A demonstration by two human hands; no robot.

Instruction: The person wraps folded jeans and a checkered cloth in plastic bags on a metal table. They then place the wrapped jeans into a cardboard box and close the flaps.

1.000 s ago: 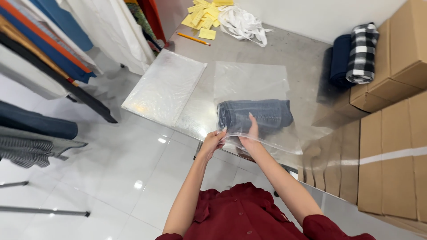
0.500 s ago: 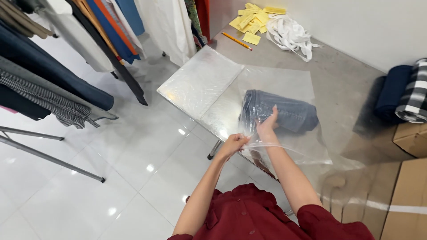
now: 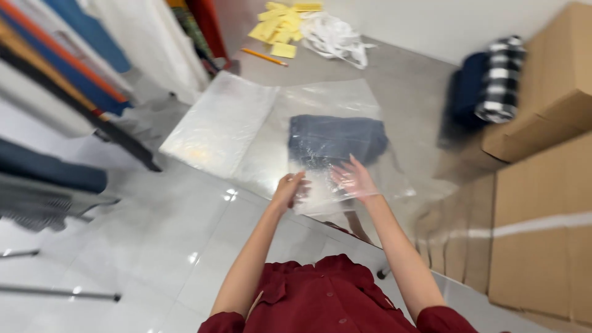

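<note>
Withdrawn from the bag (image 3: 333, 123), right hand (image 3: 353, 179) lies spread; left hand (image 3: 290, 190) pinches its mouth; jeans (image 3: 336, 140) lie crosswise.

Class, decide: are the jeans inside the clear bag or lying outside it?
Inside: the folded jeans show through the clear bag, whose film covers them on the table.

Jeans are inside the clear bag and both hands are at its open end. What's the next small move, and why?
Probably fold the open flap over and press it flat. The folded jeans sit fully inside the clear bag, the left hand pinches the near edge, and the right hand lies spread on the loose plastic.
</note>
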